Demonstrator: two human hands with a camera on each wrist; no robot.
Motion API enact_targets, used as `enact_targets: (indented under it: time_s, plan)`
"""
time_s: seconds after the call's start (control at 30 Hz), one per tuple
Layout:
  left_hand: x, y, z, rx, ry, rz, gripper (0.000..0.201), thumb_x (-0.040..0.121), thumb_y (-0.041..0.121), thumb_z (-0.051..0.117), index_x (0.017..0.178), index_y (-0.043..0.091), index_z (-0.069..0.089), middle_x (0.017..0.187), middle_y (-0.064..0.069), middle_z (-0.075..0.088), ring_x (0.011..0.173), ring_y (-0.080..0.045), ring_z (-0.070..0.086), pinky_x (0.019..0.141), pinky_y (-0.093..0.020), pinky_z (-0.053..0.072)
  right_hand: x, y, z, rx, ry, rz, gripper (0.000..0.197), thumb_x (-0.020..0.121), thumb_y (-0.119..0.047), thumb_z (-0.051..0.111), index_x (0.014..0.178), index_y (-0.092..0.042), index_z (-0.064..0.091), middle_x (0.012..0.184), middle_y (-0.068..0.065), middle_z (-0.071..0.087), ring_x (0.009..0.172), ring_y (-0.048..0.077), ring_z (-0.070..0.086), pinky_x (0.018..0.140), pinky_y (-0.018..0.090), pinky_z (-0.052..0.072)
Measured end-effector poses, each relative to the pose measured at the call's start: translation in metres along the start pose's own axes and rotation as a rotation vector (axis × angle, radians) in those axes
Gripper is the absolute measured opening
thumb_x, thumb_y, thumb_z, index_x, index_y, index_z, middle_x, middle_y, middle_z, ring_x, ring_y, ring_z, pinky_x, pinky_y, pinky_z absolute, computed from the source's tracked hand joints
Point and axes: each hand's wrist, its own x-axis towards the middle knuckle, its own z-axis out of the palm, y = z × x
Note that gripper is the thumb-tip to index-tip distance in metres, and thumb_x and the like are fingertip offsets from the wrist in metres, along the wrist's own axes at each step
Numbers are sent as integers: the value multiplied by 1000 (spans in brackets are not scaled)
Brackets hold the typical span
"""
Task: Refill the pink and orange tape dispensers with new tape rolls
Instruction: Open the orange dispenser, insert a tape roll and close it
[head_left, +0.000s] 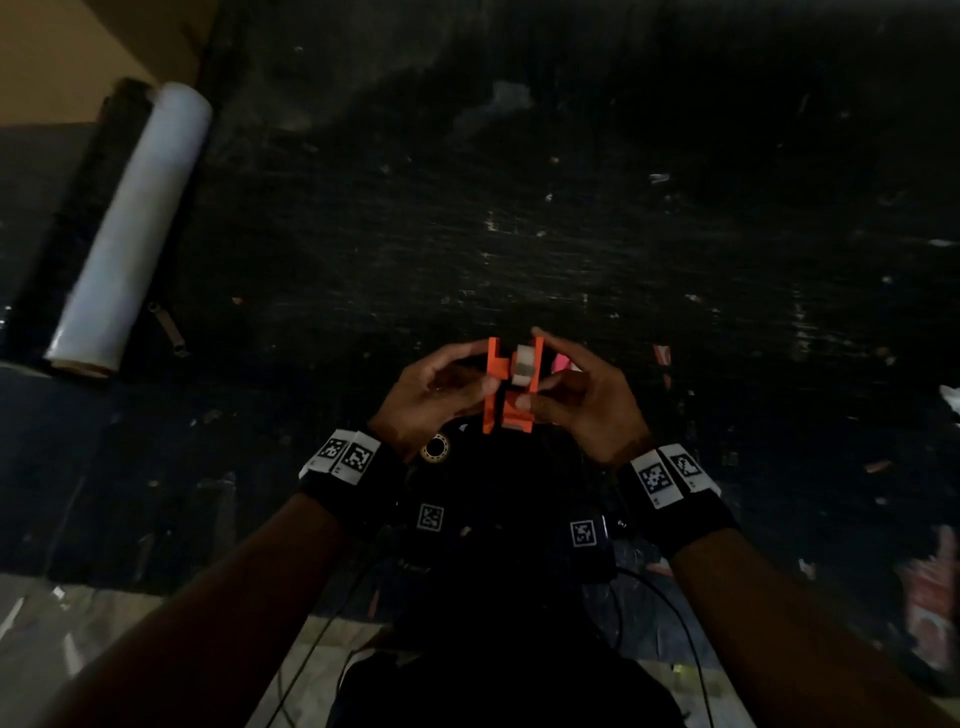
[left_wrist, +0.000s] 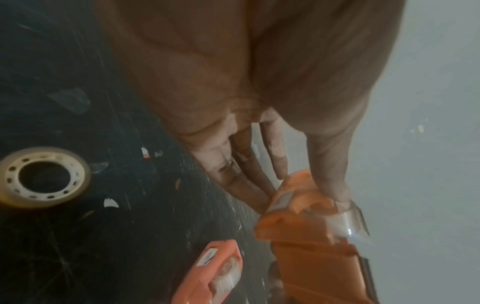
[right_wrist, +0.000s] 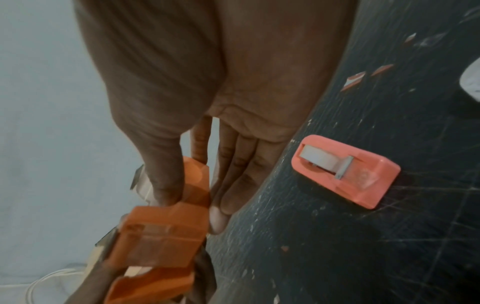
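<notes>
Both hands hold the orange tape dispenser (head_left: 511, 384) up above the near edge of the black table (head_left: 519, 208). My left hand (head_left: 441, 387) grips its left wall, thumb on the side. My right hand (head_left: 576, 395) grips the right wall, thumb pressing near the white tape roll (head_left: 522, 366) seated between the walls. A clear strip of tape (left_wrist: 350, 222) hangs off the left thumb. The pink dispenser (right_wrist: 345, 170) lies on the table with a roll in it, just right of my right hand. A loose tape roll (left_wrist: 43, 176) lies flat on the table by my left wrist.
A large roll of clear film (head_left: 132, 228) lies on a black roll at the table's left edge. Torn red scraps (right_wrist: 363, 78) and a white crumpled piece (head_left: 950, 397) lie at the right. Cables (head_left: 649, 597) hang below the table's front edge.
</notes>
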Motion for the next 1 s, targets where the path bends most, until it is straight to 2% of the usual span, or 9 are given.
enact_targets:
  time_s: [0.07, 0.13, 0.23, 0.37, 0.47, 0.63, 0.83, 0.93, 1.0]
  plan:
    - [-1, 2, 0, 11, 7, 7, 58, 78, 25, 77, 135, 20, 62, 124, -14, 72, 117, -31, 69, 103, -52, 53, 0, 0, -1, 4, -5, 4, 80, 75, 3, 80, 143, -22, 47, 101, 4, 76, 99, 12, 72, 82, 21, 56]
    - [-1, 3, 1, 26, 7, 16, 57, 79, 27, 79, 133, 23, 64, 123, -12, 73, 117, -30, 69, 103, -54, 52, 0, 1, -2, -16, -17, 7, 80, 75, 0, 81, 143, -25, 47, 100, 1, 76, 100, 13, 72, 89, 30, 57]
    - [-1, 5, 2, 49, 11, 25, 55, 79, 30, 82, 131, 25, 65, 123, -12, 73, 117, -30, 69, 102, -57, 52, -1, 2, -2, -35, -28, 7, 81, 75, -3, 81, 143, -27, 46, 103, 4, 76, 103, 14, 71, 96, 38, 55]
    - [0, 10, 3, 50, 11, 3, 55, 80, 31, 79, 132, 23, 64, 128, -7, 71, 120, -25, 68, 103, -55, 53, -2, -2, -4, -47, -25, -12, 80, 75, -5, 81, 144, -26, 46, 98, 4, 77, 101, 13, 71, 97, 36, 54]
    - [0, 11, 4, 67, 6, -6, 49, 84, 24, 77, 131, 25, 65, 128, -4, 71, 119, -22, 69, 100, -54, 55, -2, -2, -3, -37, -14, -18, 80, 75, -4, 81, 144, -25, 46, 92, 2, 78, 99, 14, 72, 97, 38, 54]
    - [0, 11, 10, 58, -1, -12, 46, 87, 19, 76, 131, 22, 64, 125, -8, 72, 115, -24, 71, 95, -52, 58, -1, 2, -1, -47, -17, -21, 79, 75, -4, 81, 144, -25, 47, 103, 4, 77, 105, 12, 70, 99, 36, 53]
    - [5, 13, 16, 24, 25, -15, 41, 91, 10, 71, 131, 16, 63, 119, -3, 75, 109, -19, 73, 84, -38, 62, 3, 4, -1, -28, -3, -20, 79, 76, -3, 80, 145, -22, 46, 106, 7, 76, 109, 15, 69, 100, 39, 52]
    - [7, 11, 18, 30, 41, -1, 39, 89, 9, 72, 126, 20, 65, 116, -3, 76, 110, -22, 73, 86, -43, 62, 4, 6, 0, -15, 18, -14, 79, 76, -3, 81, 144, -24, 47, 99, 7, 78, 104, 18, 71, 98, 42, 53]
    - [8, 12, 19, 51, 53, 15, 40, 88, 11, 75, 125, 21, 66, 115, -1, 77, 109, -21, 74, 85, -42, 62, 4, 7, 1, -31, 28, -11, 79, 76, -3, 81, 145, -23, 46, 96, 6, 78, 101, 16, 71, 96, 38, 54]
